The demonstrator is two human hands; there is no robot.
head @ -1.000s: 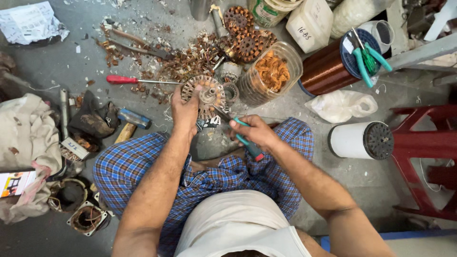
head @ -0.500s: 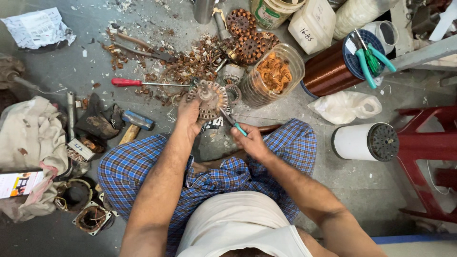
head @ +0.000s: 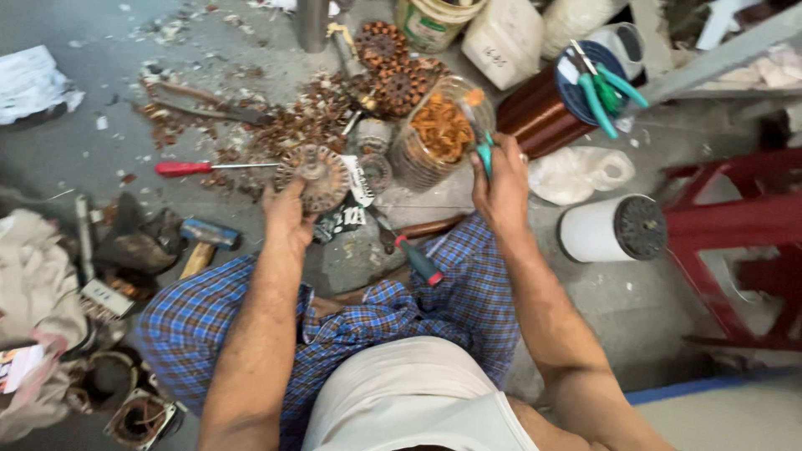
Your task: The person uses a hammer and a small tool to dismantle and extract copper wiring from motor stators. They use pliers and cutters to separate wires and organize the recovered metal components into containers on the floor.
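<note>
Right hand now raised with green-handled pliers, off the stator.

there is one view only, from a camera worn on the person's head. it looks almost straight down over the chest and lap onto the grey floor in front of the seated person, so both forearms run up from the bottom edge into the middle of the frame. the left hand and right hand sit near the centre, fairly close to the lens. the far floor with its clutter fills the top edge, a red stool marks the right edge, and crumpled cloth the left edge. no second view shares the scene.
</note>
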